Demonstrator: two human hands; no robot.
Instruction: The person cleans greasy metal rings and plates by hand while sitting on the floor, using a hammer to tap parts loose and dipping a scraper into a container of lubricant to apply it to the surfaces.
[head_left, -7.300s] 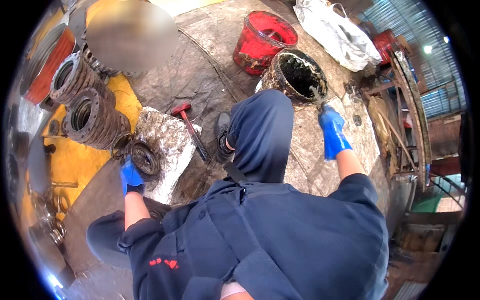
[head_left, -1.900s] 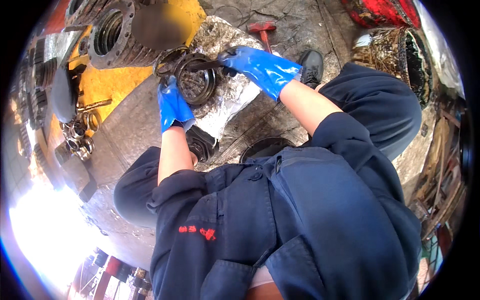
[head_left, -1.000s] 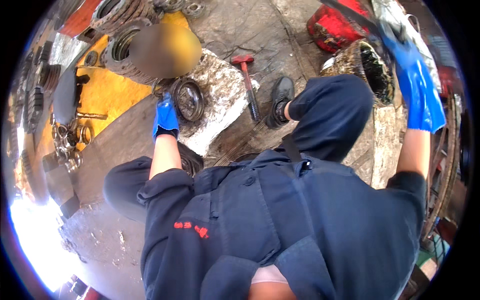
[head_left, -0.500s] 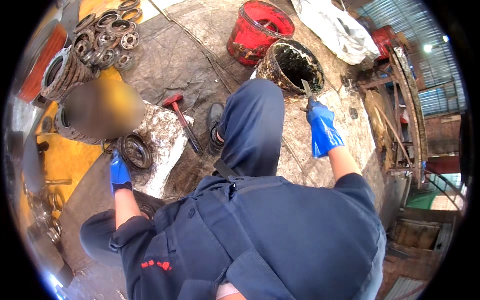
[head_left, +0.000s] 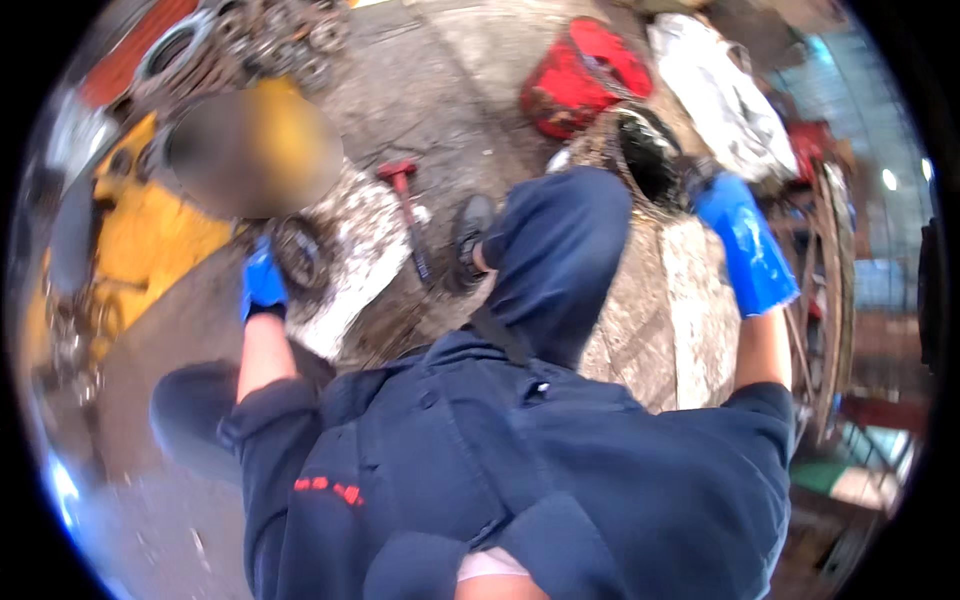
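My left hand [head_left: 263, 283], in a blue rubber glove, grips the near rim of a dark, greasy round bearing [head_left: 300, 255]. The bearing rests on a white, stained sheet [head_left: 365, 255]. On the right, my right hand [head_left: 728, 215], gloved the same way, reaches to the mouth of a grease-caked bucket [head_left: 598, 140] with a dark inside. Its fingers are smeared by motion at the rim. The scraper seen in that hand a moment ago is now hidden there. A red-headed hammer [head_left: 405, 200] lies between the sheet and my shoe.
A red bucket [head_left: 570, 85] stands behind the greasy one, beside a white sack [head_left: 725, 105]. Several bearings [head_left: 285, 45] are heaped at the far left. Yellow sheeting [head_left: 165, 240] lies left, partly under a blurred patch. A rusty frame [head_left: 825, 290] stands at the right.
My right hand has moved right and away from me to the greasy bucket's mouth, and the scraper blade has gone out of sight. The view has shifted; my left hand stays at the bearing.
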